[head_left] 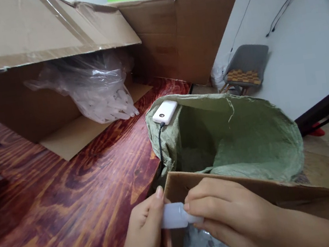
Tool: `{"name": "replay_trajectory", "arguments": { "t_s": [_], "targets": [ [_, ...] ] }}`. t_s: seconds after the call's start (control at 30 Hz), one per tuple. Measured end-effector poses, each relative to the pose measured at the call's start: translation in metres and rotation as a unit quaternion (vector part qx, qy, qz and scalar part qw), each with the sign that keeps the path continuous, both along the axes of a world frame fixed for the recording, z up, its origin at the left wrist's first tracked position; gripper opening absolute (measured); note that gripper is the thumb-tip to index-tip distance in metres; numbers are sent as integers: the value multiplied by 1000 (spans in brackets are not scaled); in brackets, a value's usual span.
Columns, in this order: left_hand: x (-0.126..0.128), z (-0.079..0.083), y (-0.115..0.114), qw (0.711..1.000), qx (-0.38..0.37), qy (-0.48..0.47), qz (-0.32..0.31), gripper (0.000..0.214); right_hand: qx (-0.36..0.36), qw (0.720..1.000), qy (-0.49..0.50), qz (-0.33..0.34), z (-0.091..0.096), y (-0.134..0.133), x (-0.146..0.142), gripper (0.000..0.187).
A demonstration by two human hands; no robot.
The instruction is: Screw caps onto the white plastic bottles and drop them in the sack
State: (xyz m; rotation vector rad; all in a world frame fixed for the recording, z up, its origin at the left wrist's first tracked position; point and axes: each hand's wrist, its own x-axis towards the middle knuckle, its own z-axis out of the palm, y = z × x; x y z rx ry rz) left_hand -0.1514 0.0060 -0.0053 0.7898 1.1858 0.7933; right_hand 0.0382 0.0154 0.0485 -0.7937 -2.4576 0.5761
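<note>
Plastic piece (pixel 176 216), small and translucent white, was pinched at both ends, the left hand (pixel 146 227) closed on one and the right hand (pixel 226 209) on the other, above a cardboard box (pixel 255 192) of similar pieces beside the table (pixel 55 197). It seemed mid-handling, pressed or pulled; any further move would call for keeping both pinches firm. Behind stood a green woven sack (pixel 248 144) with a power bank (pixel 165 112) on its rim.

2 hands: left hand (pixel 143 230), right hand (pixel 227 213). 1 white plastic piece (pixel 174 216). 3 boxes: left box (pixel 30 32), far box (pixel 188 33), near box (pixel 286 196). 1 each: green sack (pixel 256 138), power bank (pixel 165 112), clear bag (pixel 101 91), chair (pixel 247 67).
</note>
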Motion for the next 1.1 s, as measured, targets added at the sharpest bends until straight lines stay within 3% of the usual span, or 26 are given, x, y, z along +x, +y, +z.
{"name": "replay_trajectory", "arguments": {
  "t_s": [0.03,0.13,0.2,0.33,0.4,0.5,0.63,0.73,0.9,1.0,1.1],
  "targets": [
    [1,1,-1,1000,1,8,4,63,0,1000,-14,-26,1,-1,-1,14],
    [3,1,-4,1000,-2,27,14,66,-13,992,-69,-102,1,-4,-3,48],
    [4,-1,-5,999,2,30,28,67,25,989,-77,-120,0,-5,-1,61],
    [5,-3,-3,999,0,26,45,64,175,976,-124,-19,-2,-3,8,40],
    [5,-4,-1,999,-4,19,38,62,152,977,-149,14,-2,1,13,37],
    [2,-7,1,999,10,20,32,58,94,990,-106,-15,0,6,15,57],
    [-2,-9,2,998,17,49,24,60,108,985,-128,36,2,9,13,62],
    [-1,-6,3,997,27,73,30,64,75,987,-136,-30,3,10,14,67],
    [2,-2,5,998,33,49,34,65,107,981,-160,15,5,9,17,64],
    [2,-3,5,997,54,39,36,65,84,981,-174,-33,5,5,18,69],
    [1,-6,3,998,42,43,14,65,119,982,-148,-13,3,-3,12,50]
  ]
}}
